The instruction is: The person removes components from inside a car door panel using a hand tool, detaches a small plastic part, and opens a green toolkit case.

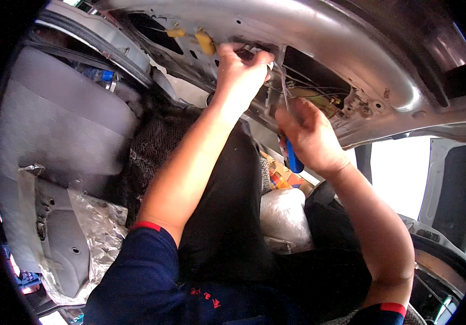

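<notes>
My left hand [243,70] is up at an opening in the bare silver metal panel [327,38], its fingers closed around a small pale piece [269,65] whose shape is mostly hidden. My right hand [308,130] grips a blue-handled tool [293,160] just below and to the right of it. A thin strip or shaft [282,84] rises from the right fingers toward the left ones; whether it belongs to the tool I cannot tell. Yellow pieces [204,40] sit on the panel left of my left hand, and cables [311,89] cross the larger opening on the right.
A grey car seat [65,119] is on the left, with torn silvery film [95,227] below it. A patterned dark cloth [149,151], a clear plastic bag [281,211] and colourful cardboard [276,168] lie beneath my arms. An open door [452,189] stands at the far right.
</notes>
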`<state>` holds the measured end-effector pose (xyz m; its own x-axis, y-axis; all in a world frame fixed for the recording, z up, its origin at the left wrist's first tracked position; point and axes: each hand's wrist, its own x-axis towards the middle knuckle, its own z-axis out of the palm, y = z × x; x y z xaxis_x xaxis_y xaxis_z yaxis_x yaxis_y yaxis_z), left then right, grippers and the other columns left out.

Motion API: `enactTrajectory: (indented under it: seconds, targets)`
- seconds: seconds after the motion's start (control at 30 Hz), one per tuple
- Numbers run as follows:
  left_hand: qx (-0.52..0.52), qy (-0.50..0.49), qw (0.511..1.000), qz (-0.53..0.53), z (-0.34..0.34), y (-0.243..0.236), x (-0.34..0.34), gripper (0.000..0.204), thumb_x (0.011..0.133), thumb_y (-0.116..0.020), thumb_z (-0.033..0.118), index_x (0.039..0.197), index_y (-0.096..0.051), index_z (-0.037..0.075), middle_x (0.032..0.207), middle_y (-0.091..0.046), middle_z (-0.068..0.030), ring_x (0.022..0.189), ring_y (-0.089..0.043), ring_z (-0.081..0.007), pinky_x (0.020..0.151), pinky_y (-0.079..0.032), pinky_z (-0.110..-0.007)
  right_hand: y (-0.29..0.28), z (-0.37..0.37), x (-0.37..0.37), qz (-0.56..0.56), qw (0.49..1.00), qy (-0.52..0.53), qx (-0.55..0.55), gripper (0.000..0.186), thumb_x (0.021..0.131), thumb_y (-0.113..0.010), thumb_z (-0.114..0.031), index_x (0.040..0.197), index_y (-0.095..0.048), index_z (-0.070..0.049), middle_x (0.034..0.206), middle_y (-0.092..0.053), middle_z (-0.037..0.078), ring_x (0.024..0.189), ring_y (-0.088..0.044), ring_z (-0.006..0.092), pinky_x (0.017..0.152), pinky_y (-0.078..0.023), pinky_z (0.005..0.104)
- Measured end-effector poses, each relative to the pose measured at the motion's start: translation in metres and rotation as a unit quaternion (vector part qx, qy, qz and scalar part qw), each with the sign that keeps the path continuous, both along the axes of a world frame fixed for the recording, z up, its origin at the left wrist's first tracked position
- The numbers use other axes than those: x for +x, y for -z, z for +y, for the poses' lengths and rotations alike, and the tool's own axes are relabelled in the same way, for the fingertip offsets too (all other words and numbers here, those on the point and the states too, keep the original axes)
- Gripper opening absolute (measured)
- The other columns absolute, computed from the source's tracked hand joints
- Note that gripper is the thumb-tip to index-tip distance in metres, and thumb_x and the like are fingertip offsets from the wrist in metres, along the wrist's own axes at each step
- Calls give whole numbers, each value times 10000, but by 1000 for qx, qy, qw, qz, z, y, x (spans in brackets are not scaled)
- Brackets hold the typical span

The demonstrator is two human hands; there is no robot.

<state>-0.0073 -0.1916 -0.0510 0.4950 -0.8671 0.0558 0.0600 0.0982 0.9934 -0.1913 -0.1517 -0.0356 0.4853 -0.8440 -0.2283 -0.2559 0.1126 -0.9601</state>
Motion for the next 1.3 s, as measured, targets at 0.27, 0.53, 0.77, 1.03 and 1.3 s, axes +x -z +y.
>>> enactTrajectory:
  seconds: [0.27, 0.53, 0.77, 1.03, 1.3]
  targets:
    - [-30, 3, 998, 53, 5, 1, -1, 453, 909, -749, 72, 1231, -438, 1, 1069, -663, -155, 855, -699, -220, 741, -627, -361, 32, 7, 36, -46, 990, 130, 31, 230, 977, -607, -177, 1053, -630, 39, 825, -699, 155, 704, -626, 169, 700, -528, 347]
    - [13, 19, 996, 91, 11, -13, 0, 438, 919, -732, 39, 1262, -460, 32, 1062, -669, -116, 903, -679, -199, 799, -579, -349, 85, 5, 86, -108, 954, 237, -150, 164, 950, -582, -139, 981, -588, 21, 823, -666, 260, 744, -671, 414, 731, -537, 446]
    - [-2, 33, 995, 94, 15, -8, 5, 462, 919, -749, 68, 1283, -465, 83, 1040, -667, -86, 875, -667, -183, 732, -527, -314, 76, 1, 70, -58, 969, 197, -138, 133, 941, -583, -122, 930, -575, 10, 795, -649, 266, 765, -670, 439, 717, -534, 469]
    - [-29, 33, 994, 104, 15, 0, 2, 444, 936, -719, 46, 1283, -445, 87, 1044, -662, -90, 906, -666, -189, 733, -516, -312, 92, 2, 76, -107, 960, 223, -130, 152, 926, -593, -148, 914, -583, 3, 789, -663, 265, 766, -682, 446, 721, -540, 481]
    - [-48, 74, 988, 129, 14, 15, 5, 395, 962, -686, 65, 1272, -466, 176, 1067, -649, -63, 953, -651, -189, 794, -514, -344, 106, 0, 80, -170, 951, 235, -110, 162, 966, -611, -158, 984, -633, 1, 860, -706, 222, 777, -708, 354, 742, -554, 421]
